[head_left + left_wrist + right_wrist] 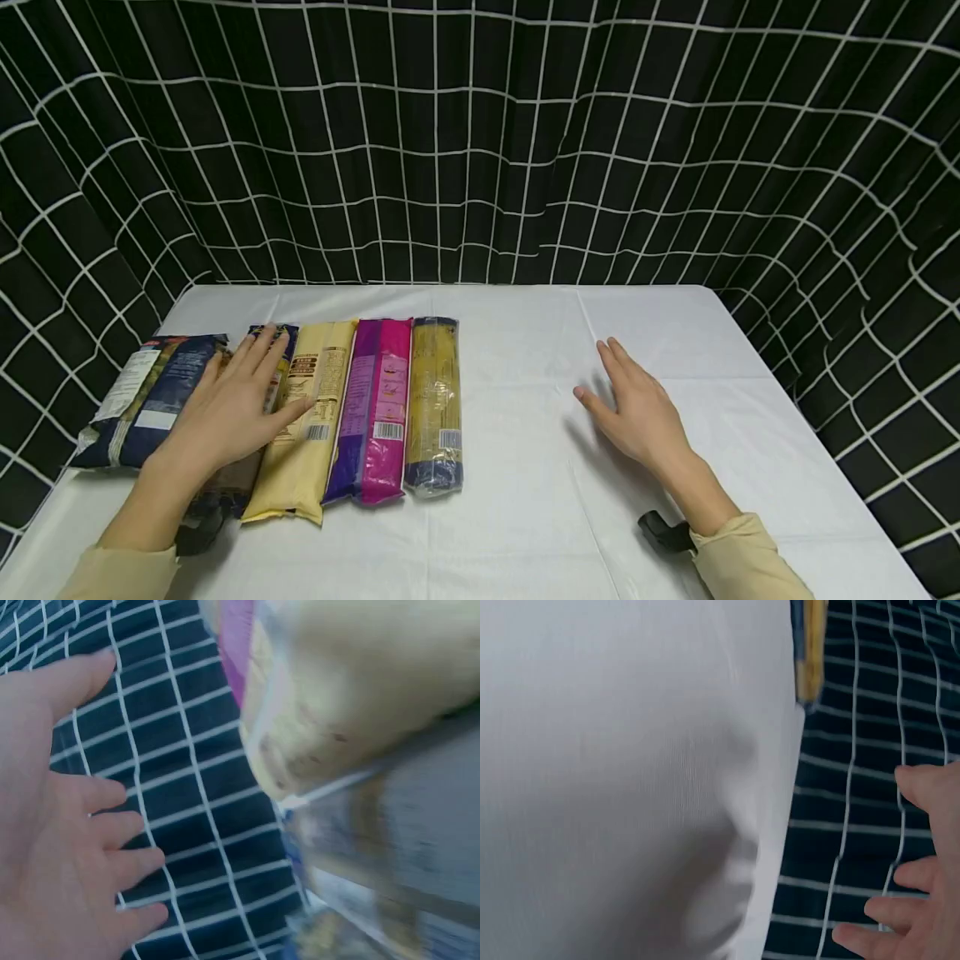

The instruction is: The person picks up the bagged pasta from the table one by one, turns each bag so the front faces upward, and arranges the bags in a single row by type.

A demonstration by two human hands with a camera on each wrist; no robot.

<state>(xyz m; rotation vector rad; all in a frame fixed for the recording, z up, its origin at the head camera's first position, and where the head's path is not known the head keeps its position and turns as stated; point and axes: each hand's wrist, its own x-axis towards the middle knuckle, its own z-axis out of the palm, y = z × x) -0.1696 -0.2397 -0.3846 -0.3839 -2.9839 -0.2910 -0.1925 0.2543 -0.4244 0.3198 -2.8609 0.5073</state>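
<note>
My left hand (232, 400) is held over the packets at the left, its fingers straight and nothing in its grasp. Below it lie a pale yellow packet (330, 375) and a dark blue and brown packet (238, 475), which the hand partly hides. In the left wrist view the yellow packet (360, 682) appears apart from the fingers. My right hand (637, 408) hovers over the white table with straight fingers, holding nothing; its shadow falls on the cloth.
A wide navy bag (168, 392) lies at the far left. Right of the yellow packet are a purple and pink packet (386, 408) and a clear-wrapped golden packet (435, 392). White cloth covers the table (517, 517); a black gridded curtain (480, 167) surrounds its back and sides.
</note>
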